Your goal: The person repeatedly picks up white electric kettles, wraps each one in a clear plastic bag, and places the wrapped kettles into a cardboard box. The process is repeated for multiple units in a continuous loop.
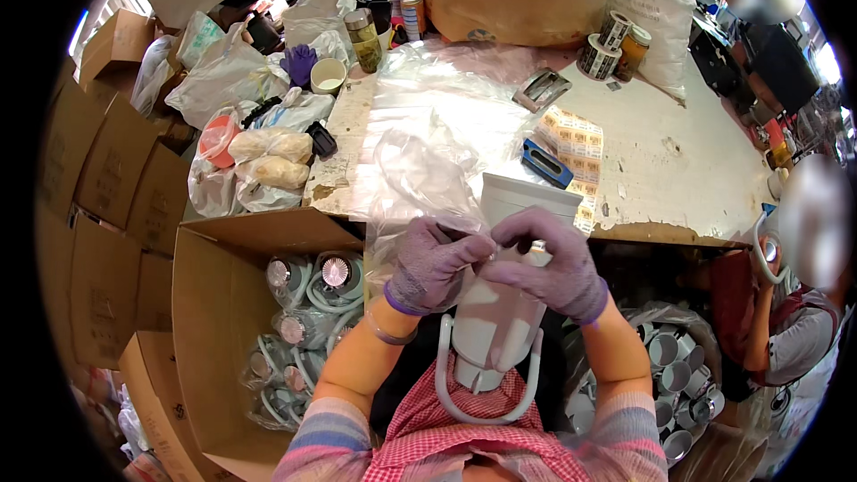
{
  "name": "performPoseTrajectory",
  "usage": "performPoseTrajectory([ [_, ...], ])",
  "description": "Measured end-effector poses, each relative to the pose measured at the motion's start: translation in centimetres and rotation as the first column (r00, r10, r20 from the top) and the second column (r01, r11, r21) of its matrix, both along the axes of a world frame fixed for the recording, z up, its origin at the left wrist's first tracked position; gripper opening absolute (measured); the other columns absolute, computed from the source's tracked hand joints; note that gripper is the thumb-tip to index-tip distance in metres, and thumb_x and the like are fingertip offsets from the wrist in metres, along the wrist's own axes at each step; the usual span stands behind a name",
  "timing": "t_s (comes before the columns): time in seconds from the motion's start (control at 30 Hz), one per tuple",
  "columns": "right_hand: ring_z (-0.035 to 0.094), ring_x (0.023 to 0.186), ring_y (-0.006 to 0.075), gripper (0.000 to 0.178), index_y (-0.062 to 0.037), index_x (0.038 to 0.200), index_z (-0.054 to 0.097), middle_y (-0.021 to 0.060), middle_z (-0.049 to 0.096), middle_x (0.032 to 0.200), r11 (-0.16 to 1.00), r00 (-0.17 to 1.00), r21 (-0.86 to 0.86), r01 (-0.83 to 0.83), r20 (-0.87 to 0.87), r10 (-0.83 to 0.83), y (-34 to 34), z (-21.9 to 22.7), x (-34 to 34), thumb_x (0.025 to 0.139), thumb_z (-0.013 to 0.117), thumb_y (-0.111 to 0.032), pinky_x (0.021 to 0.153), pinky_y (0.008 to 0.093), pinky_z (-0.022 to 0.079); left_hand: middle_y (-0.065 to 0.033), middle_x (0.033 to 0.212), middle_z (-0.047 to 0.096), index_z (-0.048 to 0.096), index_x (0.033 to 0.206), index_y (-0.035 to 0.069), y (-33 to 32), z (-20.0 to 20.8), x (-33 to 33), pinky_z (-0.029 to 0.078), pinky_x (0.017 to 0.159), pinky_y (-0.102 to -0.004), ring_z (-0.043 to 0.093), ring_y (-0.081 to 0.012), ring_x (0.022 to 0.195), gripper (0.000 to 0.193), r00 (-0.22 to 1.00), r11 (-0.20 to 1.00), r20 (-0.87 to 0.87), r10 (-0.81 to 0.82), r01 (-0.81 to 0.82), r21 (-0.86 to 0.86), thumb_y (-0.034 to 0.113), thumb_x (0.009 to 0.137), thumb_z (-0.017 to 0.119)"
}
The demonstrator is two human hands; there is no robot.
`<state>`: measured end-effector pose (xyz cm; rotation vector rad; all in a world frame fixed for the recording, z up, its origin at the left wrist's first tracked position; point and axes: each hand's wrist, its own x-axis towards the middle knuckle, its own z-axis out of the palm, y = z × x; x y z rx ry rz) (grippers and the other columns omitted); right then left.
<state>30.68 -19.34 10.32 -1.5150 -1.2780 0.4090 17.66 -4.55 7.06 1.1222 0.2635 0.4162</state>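
Note:
Grey-purple gloves cover both hands, which meet over the table's front edge. My left hand (435, 261) is closed in a pinch on a clear plastic bag (420, 170) that spreads onto the table beyond it. Fingers curled toward the thumb, my right hand (555, 265) touches the left fingertips; whatever is between its fingers is too small to make out. Below the hands a grey lamp-like housing (489, 330) with a U-shaped bracket (536, 384) rests against my lap, its wide end leaning toward the table. The hands partly hide it.
A blue-and-black tool (546, 163) lies by a label sheet (576, 147) and a metal tape dispenser (542, 89). Bagged grey lamps (335, 272) fill a cardboard box (210, 321) at left. Grey cups (669, 375) fill a bag at right. Another person (786, 330) sits far right.

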Motion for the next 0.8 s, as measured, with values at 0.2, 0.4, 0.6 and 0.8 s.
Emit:
performPoseTrajectory([
  [0.2, 0.06, 0.077, 0.0113, 0.002, -0.0029, 0.09, 0.063, 0.0048, 0.065, 0.087, 0.977, 0.843, 0.047, 0.206, -0.515, -0.153, -2.1, -0.9, 3.4, 0.092, 0.062, -0.002, 0.07, 0.026, 0.051, -0.0033, 0.08, 0.069, 0.071, 0.087, -0.001, 1.0, -0.1, -0.7, 0.053, 0.067, -0.0256, 0.063, -0.0097, 0.072, 0.018, 0.987, 0.983, -0.075, 0.143, -0.151, -0.107, 0.017, 0.088, 0.076],
  [0.4, 0.061, 0.108, 0.0184, 0.077, 0.0028, 0.126, 0.054, 0.0109, 0.06, 0.123, 0.991, 0.85, -0.058, -0.124, -0.522, 0.075, -4.9, -1.3, 5.3, 0.082, 0.07, -0.059, 0.086, 0.0317, 0.051, -0.0092, 0.108, 0.071, 0.07, 0.107, 0.005, -0.6, -1.6, -0.2, 0.055, 0.083, -0.0327, 0.069, -0.0179, 0.097, 0.024, 1.0, 0.875, 0.021, -0.003, -0.008, 0.484, 0.021, 0.089, 0.073],
  [0.6, 0.068, 0.1, 0.0229, 0.04, 0.001, 0.117, 0.064, 0.0131, 0.07, 0.109, 0.97, 0.969, -0.071, -0.231, 0.072, 0.236, -1.9, 0.3, 3.0, 0.083, 0.073, -0.018, 0.085, 0.0358, 0.055, -0.01, 0.113, 0.064, 0.062, 0.127, 0.009, -4.5, -5.5, 2.0, 0.052, 0.093, -0.0363, 0.063, -0.0218, 0.106, 0.048, 0.973, 0.593, -0.015, -0.231, 0.153, 0.791, 0.029, 0.086, 0.075],
  [0.8, 0.054, 0.067, 0.0061, 0.049, -0.01, 0.154, 0.037, 0.0021, 0.06, 0.098, 0.653, 0.623, 0.149, 0.743, -0.51, -0.593, -13.1, -1.3, 15.3, 0.105, 0.042, -0.015, 0.055, 0.0184, 0.044, -0.0072, 0.104, 0.065, 0.049, 0.139, 0.0, 1.7, -6.4, -2.7, 0.056, 0.073, -0.0248, 0.066, -0.0133, 0.083, 0.049, 0.95, 0.971, -0.267, -0.161, 0.105, -0.213, 0.012, 0.094, 0.063],
])
